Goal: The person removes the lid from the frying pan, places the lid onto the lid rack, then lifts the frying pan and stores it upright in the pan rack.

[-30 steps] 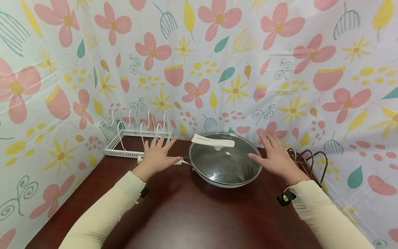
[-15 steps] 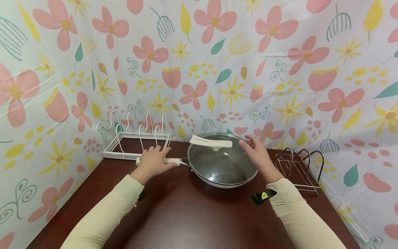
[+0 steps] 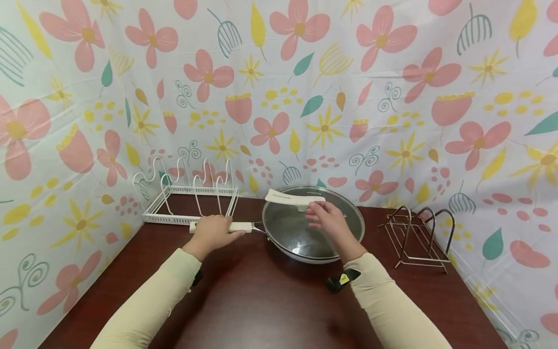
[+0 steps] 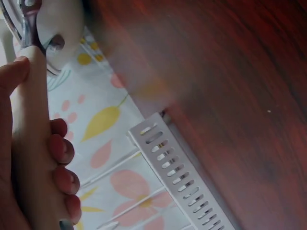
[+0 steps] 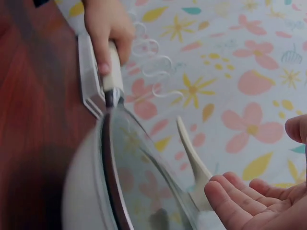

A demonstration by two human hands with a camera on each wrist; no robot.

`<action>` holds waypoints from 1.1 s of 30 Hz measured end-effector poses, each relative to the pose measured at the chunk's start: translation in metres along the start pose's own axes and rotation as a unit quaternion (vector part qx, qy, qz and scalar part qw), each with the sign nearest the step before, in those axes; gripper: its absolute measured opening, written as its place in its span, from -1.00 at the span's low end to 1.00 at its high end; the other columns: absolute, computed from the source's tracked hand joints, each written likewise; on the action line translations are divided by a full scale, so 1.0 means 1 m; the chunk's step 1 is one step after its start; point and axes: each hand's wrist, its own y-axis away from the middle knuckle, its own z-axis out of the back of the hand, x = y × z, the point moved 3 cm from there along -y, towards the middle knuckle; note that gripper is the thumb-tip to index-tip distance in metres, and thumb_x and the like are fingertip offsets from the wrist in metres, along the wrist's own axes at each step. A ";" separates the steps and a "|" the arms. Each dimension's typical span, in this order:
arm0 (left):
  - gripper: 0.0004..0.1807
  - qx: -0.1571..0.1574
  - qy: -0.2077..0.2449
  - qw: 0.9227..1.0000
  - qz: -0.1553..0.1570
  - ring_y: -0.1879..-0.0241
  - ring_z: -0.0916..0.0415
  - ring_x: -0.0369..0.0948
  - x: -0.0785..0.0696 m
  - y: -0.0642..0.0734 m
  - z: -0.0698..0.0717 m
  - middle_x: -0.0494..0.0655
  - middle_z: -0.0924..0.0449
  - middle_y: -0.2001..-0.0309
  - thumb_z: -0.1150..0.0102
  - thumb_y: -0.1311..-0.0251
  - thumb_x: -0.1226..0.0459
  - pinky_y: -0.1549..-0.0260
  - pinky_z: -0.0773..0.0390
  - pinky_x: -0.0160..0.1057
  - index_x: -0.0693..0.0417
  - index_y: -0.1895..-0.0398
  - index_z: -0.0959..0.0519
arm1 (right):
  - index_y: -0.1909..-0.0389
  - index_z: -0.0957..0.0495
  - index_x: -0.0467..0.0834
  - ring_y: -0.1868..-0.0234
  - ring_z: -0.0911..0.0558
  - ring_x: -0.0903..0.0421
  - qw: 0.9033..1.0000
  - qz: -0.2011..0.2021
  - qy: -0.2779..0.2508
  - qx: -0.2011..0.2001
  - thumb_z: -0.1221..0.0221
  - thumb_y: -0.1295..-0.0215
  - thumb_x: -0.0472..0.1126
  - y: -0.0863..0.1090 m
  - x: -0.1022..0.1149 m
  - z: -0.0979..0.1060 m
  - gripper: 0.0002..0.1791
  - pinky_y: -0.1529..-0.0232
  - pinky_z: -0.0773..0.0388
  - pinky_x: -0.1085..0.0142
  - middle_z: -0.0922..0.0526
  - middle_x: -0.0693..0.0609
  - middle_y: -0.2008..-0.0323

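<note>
A white pan (image 3: 315,261) stands on the dark table, covered by a glass lid (image 3: 287,235) with a long cream lid handle (image 3: 283,198). My left hand (image 3: 212,236) grips the pan's cream handle (image 3: 243,227), which points left. In the left wrist view, fingers wrap around that pan handle (image 4: 33,124), with the thumb lying along it. Over the lid's right half is my right hand (image 3: 330,224), fingertips right at the right end of the lid handle. The right wrist view has the right hand (image 5: 259,203) with loosely bent fingers and the thumb spread apart from them, beside the lid handle (image 5: 189,153).
Behind my left hand sits a white wire rack (image 3: 167,219) with upright loops. A smaller brown metal rack (image 3: 420,261) stands right of the pan. Flowered cloth (image 3: 279,72) hangs behind and beside the table (image 3: 257,300).
My left hand has lowered from above the pan handle and closed around it. From the pan's right side, my right hand has moved left over the lid to its handle.
</note>
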 end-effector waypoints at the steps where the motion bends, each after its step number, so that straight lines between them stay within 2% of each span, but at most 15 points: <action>1: -0.40 -0.002 -0.001 1.000 0.000 0.55 -0.56 -0.03 0.001 0.000 -0.001 -0.11 -0.51 0.62 -0.14 -0.16 -0.38 0.61 -0.50 0.02 -0.05 0.52 -0.51 | -0.35 -0.28 -0.37 -0.12 -0.66 -0.09 1.000 -0.010 -0.010 0.002 -0.06 -0.55 0.00 0.000 -0.001 -0.004 -0.40 -0.10 -0.61 0.08 -0.54 -0.39 -0.20; 6: -0.39 -0.020 -0.007 1.000 -0.005 0.60 -0.52 -0.06 0.003 0.000 -0.004 -0.14 -0.47 0.66 -0.13 -0.14 -0.40 0.66 -0.46 -0.01 -0.07 0.55 -0.49 | -0.37 -0.24 -0.43 -0.23 -0.58 -0.20 0.996 -0.046 -0.072 0.028 -0.04 -0.54 0.03 -0.004 -0.010 -0.025 -0.33 -0.04 -0.64 0.16 -0.53 -0.40 -0.21; 10: -0.39 -0.034 -0.009 0.999 -0.008 0.63 -0.50 -0.06 0.004 0.000 -0.004 -0.15 -0.43 0.69 -0.14 -0.14 -0.39 0.69 -0.44 -0.02 -0.08 0.58 -0.46 | -0.44 -0.10 -0.48 -0.33 -0.46 -0.27 0.984 -0.065 -0.159 0.052 0.01 -0.55 0.02 -0.013 -0.017 -0.040 -0.25 -0.12 -0.60 0.14 -0.40 -0.46 -0.31; 13: -0.39 -0.028 -0.009 1.000 -0.006 0.64 -0.47 -0.08 0.005 0.000 -0.005 -0.16 -0.40 0.70 -0.13 -0.15 -0.39 0.70 -0.43 -0.03 -0.09 0.59 -0.44 | -0.49 0.02 -0.49 -0.39 -0.39 -0.26 0.964 -0.090 -0.244 0.057 0.04 -0.56 0.01 -0.022 -0.020 -0.051 -0.21 -0.26 -0.48 0.07 -0.28 -0.47 -0.39; 18: -0.39 -0.029 -0.008 1.000 -0.006 0.66 -0.46 -0.08 0.004 0.000 -0.005 -0.16 -0.40 0.71 -0.15 -0.15 -0.38 0.72 -0.41 -0.04 -0.09 0.59 -0.43 | -0.52 0.14 -0.44 -0.49 -0.23 -0.26 0.920 -0.134 -0.366 0.040 0.09 -0.57 0.02 -0.033 -0.024 -0.065 -0.19 -0.42 -0.27 0.01 -0.13 -0.45 -0.47; 20: -0.39 -0.036 -0.009 0.999 -0.008 0.66 -0.46 -0.08 0.003 0.001 -0.005 -0.16 -0.40 0.71 -0.15 -0.14 -0.39 0.72 -0.40 -0.04 -0.08 0.60 -0.43 | -0.53 0.16 -0.43 -0.50 -0.20 -0.25 0.910 -0.143 -0.388 0.031 0.09 -0.56 0.03 -0.035 -0.025 -0.070 -0.17 -0.43 -0.23 0.01 -0.11 -0.44 -0.48; 24: -0.38 -0.047 -0.013 0.999 -0.012 0.67 -0.44 -0.09 0.003 0.001 -0.007 -0.17 -0.37 0.72 -0.14 -0.14 -0.39 0.74 -0.38 -0.05 -0.09 0.62 -0.41 | -0.54 0.18 -0.41 -0.51 -0.19 -0.23 0.899 -0.155 -0.409 0.015 0.08 -0.56 0.05 -0.039 -0.026 -0.076 -0.16 -0.44 -0.22 0.02 -0.11 -0.41 -0.49; 26: -0.38 -0.050 -0.016 0.999 -0.014 0.69 -0.43 -0.11 0.004 0.001 -0.007 -0.19 -0.35 0.73 -0.13 -0.14 -0.40 0.75 -0.37 -0.06 -0.10 0.63 -0.39 | -0.54 0.17 -0.40 -0.52 -0.18 -0.21 0.889 -0.163 -0.427 0.007 0.06 -0.55 0.05 -0.042 -0.027 -0.079 -0.15 -0.45 -0.21 0.03 -0.10 -0.38 -0.50; 29: -0.37 -0.057 -0.016 0.998 -0.019 0.69 -0.42 -0.11 0.003 0.002 -0.007 -0.19 -0.34 0.74 -0.13 -0.14 -0.40 0.75 -0.36 -0.07 -0.10 0.64 -0.38 | -0.56 0.21 -0.36 -0.54 -0.13 -0.18 0.866 -0.170 -0.470 -0.004 0.04 -0.54 0.06 -0.047 -0.028 -0.083 -0.13 -0.47 -0.17 0.05 -0.05 -0.33 -0.52; 33: -0.38 -0.063 -0.012 0.998 -0.020 0.69 -0.42 -0.10 0.003 0.002 -0.006 -0.19 -0.33 0.74 -0.15 -0.14 -0.38 0.75 -0.36 -0.06 -0.09 0.65 -0.37 | -0.59 0.31 -0.25 -0.58 -0.02 -0.13 0.824 -0.176 -0.538 -0.015 0.05 -0.54 0.08 -0.055 -0.029 -0.091 -0.10 -0.51 -0.08 0.08 0.07 -0.24 -0.58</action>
